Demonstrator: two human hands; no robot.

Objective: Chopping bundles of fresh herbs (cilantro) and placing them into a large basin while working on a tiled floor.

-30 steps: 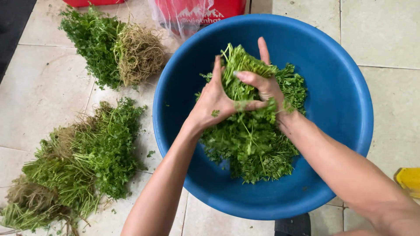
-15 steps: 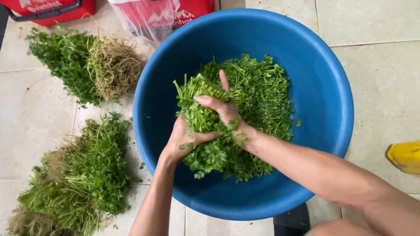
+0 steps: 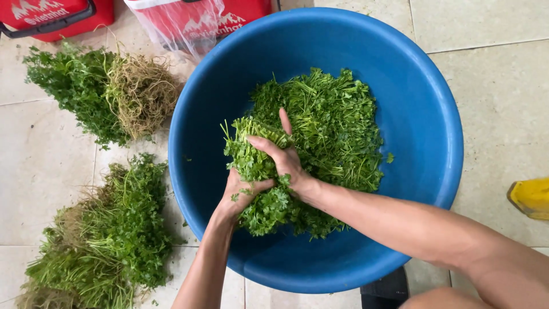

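**Both hands clasped on a bunch of herbs in the blue basin**

Nearest the camera, two bare forearms reach in from the bottom edge, the right one crossing from the lower right corner. Beside it at the bottom edge sits a dark object (image 3: 384, 289), too cut off to identify.

The left hand (image 3: 240, 191) cups a bunch (image 3: 257, 171) of leafy green herbs from below and from the left, thumb curled in against the stems. The right hand (image 3: 284, 157) lies over the top of the same bunch, fingers pressed around it, with one finger sticking up straight. The two hands meet at the bunch and squeeze it between them; leaves spill out below the palms. How tightly the left fingers are closed cannot be told, since the bunch covers them.

The bunch is held inside the basin (image 3: 426, 114), a wide round blue tub on the tiled floor (image 3: 503, 86). It rests at the left edge of a larger heap of cut herbs (image 3: 331, 131) that fills the basin's middle and runs toward the far side.

Left of the basin, on the tiles, a pile of herbs with roots (image 3: 103, 240) lies at the near corner. Further off, another pile (image 3: 108, 94) shows a pale tangle of roots beside its green tops.

At the right edge, a yellow object (image 3: 530, 197) is partly in view. Farthest away, along the top edge, stand a red crate (image 3: 51, 17) and a red and white box (image 3: 200, 20) draped in clear plastic.
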